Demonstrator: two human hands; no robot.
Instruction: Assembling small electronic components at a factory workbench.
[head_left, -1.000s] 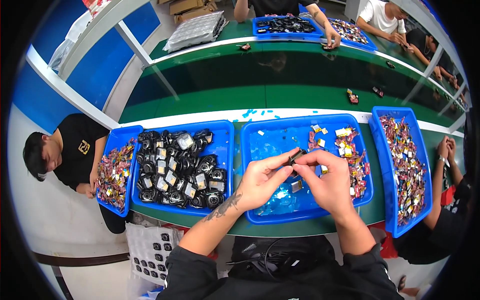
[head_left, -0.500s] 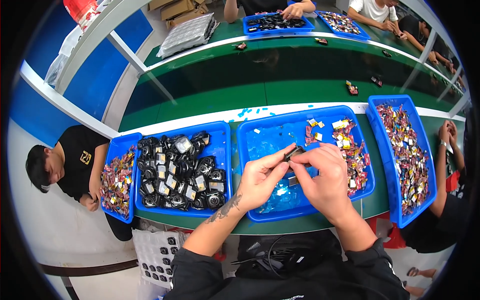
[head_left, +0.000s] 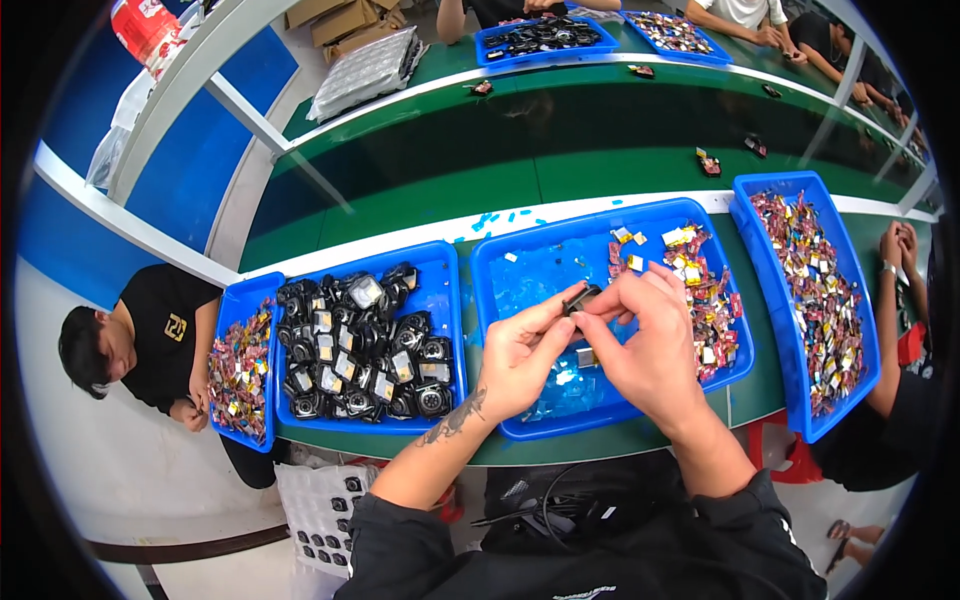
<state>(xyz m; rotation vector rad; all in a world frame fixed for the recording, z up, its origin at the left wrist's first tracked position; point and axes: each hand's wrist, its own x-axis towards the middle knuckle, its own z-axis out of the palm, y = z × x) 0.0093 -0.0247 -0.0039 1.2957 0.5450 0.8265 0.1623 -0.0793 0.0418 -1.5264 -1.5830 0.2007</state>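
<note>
Over the middle blue tray, both my hands meet on a small black plastic casing. My left hand pinches it between thumb and fingers from the left. Against its right side, the thumb and bent fingers of my right hand are pressed together, covering much of it. A small silver rectangular piece shows just under the hands; whether it hangs from the casing or lies in the tray I cannot tell. Small circuit boards with silver and yellow battery packs fill the tray's right side.
To the left, a tray holds many black casings, beside a narrower tray of small parts near a seated person. A full parts tray stands at right. Behind runs a green belt with scattered pieces; co-workers sit beyond.
The casing has tilted a little and shows more of its top edge between my fingers. My right fingers have shifted slightly on it. The whole view has moved slightly.
</note>
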